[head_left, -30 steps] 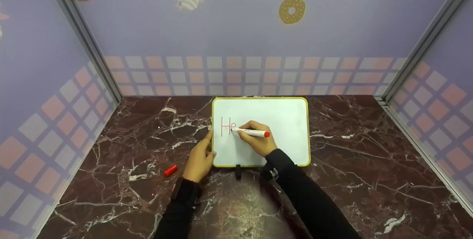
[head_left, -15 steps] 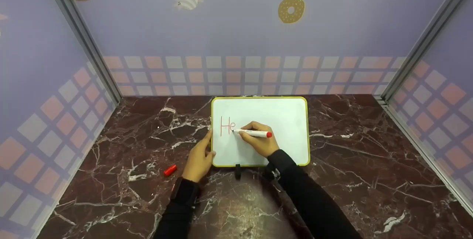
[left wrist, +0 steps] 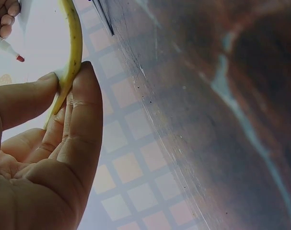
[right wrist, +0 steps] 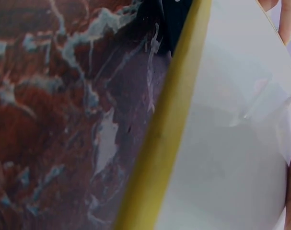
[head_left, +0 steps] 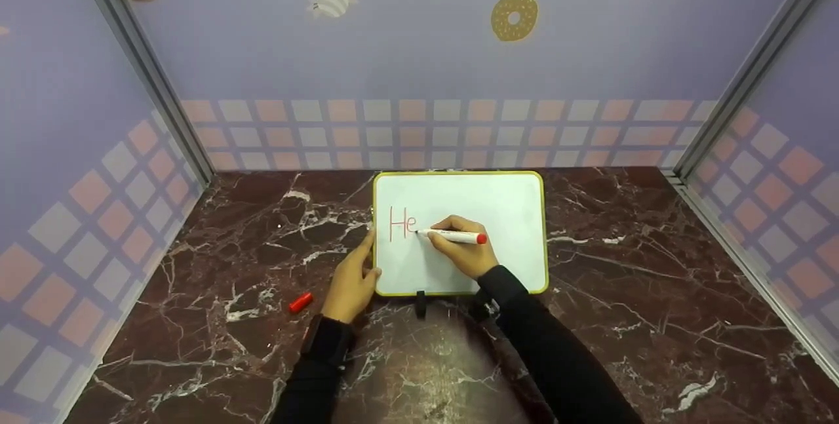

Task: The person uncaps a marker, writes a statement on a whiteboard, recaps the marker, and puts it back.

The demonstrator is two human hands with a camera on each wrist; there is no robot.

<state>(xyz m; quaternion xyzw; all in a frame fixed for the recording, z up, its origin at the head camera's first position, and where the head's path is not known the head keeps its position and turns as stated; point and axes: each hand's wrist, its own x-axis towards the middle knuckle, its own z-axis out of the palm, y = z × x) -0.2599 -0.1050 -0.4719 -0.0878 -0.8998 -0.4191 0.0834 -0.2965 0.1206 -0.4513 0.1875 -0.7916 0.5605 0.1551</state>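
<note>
Left hand (head_left: pixel 351 288) pinches the left edge of a board (head_left: pixel 505 201); right hand (head_left: pixel 473 257) grips a marker (head_left: pixel 459 236), tip at red letters "He" (head_left: pixel 402 223).

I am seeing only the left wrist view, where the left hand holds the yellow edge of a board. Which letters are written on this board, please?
Observer: In the head view, the red letters on the whiteboard read "He".
Operator: Thank you. Does any loose piece lie outside of my view?
Observer: Yes, a red cap lies on the dark marbled table, to the left of the left hand.
</note>
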